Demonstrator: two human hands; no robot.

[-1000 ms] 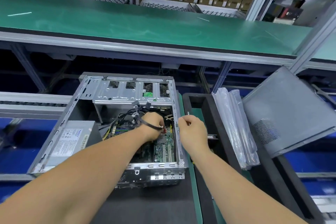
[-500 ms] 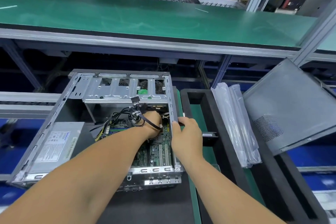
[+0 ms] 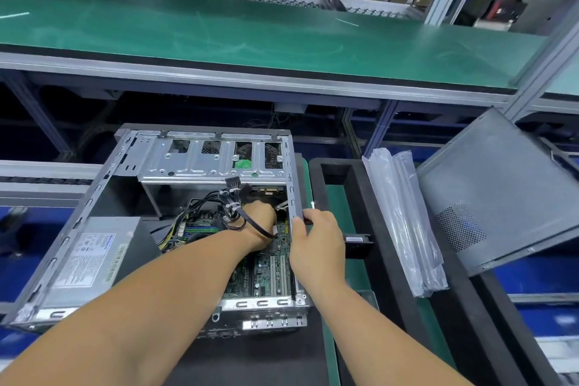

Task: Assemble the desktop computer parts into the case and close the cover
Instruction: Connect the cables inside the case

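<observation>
The open computer case [image 3: 125,163] lies on its side on a black mat, with the drive cage [image 3: 200,163] at its far end, the power supply [image 3: 91,257] at the left and the motherboard [image 3: 269,276] at the right. My left hand [image 3: 260,224] reaches down inside among the black cable bundle [image 3: 232,200]; a black cable crosses its wrist and its fingertips are hidden. My right hand [image 3: 316,244] grips the case's right wall, thumb inside and fingers outside. A thin pale tip sticks up behind its fingers. The grey side cover [image 3: 501,191] leans at the right.
A black foam tray [image 3: 380,229] stands right of the case, holding a stack of clear plastic bags [image 3: 404,222] and a small black part [image 3: 357,240]. A green-topped shelf [image 3: 250,34] runs across above. Cardboard boxes line the back.
My right hand has moved left from beside the case onto its right wall. My left hand stays inside, a little deeper among the cables.
</observation>
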